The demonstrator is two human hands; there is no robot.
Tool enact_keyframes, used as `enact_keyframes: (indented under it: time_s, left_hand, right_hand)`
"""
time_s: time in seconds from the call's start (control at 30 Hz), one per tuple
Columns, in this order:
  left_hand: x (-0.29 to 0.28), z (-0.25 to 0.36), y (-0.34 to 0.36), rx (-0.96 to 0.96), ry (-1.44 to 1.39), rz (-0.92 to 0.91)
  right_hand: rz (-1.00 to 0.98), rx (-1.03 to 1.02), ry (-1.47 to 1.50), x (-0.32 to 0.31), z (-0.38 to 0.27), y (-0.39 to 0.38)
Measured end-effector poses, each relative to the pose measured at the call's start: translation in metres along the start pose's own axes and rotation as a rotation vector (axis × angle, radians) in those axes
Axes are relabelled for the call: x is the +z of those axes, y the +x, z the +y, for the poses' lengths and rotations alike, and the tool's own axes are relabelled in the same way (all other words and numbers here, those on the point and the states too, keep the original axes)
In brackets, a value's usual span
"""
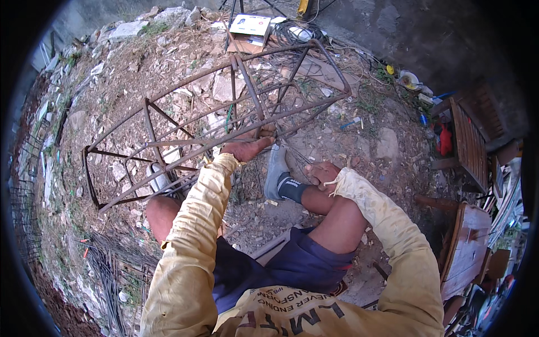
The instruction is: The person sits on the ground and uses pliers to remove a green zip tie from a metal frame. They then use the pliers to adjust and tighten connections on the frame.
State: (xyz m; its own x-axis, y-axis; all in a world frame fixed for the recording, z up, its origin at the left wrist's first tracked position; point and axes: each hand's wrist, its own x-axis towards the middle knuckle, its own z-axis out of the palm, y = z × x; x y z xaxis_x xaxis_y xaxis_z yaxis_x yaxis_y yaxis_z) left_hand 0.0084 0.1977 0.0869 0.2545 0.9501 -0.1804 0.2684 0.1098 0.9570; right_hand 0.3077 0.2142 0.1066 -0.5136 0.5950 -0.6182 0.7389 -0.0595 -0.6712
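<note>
Outdoor yard, rubble ground (387,140), dry grass, scattered stones. Rusty rebar frame (224,121) lying across ground, directly ahead of left hand. Left hand (247,147): fingers curled shut round frame bar. Right hand (324,173): resting on own shin, loosely curled, holding nothing visible. Grey shoe (275,168) between hands. Cardboard box (247,31) far beyond frame. Wooden chair (469,140) well right of right hand.

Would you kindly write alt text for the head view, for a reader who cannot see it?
Seen from above, a seated person's left hand grips a bar of a rusty rebar cage lying on rubble-strewn ground, while the right hand rests on the right shin. Wooden chairs stand to the right.
</note>
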Motion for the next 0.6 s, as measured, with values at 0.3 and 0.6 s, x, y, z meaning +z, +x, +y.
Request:
enact_keyframes:
  time_s: [0.3, 0.6]
  left_hand:
    - [0.0, 0.0, 0.002, -0.014, -0.016, 0.01]
    - [0.002, 0.02, -0.005, -0.083, 0.023, 0.002]
  right_hand:
    - [0.472, -0.026, -0.374, 0.026, 0.002, -0.004]
    - [-0.094, 0.284, 0.272, -0.007, -0.002, 0.007]
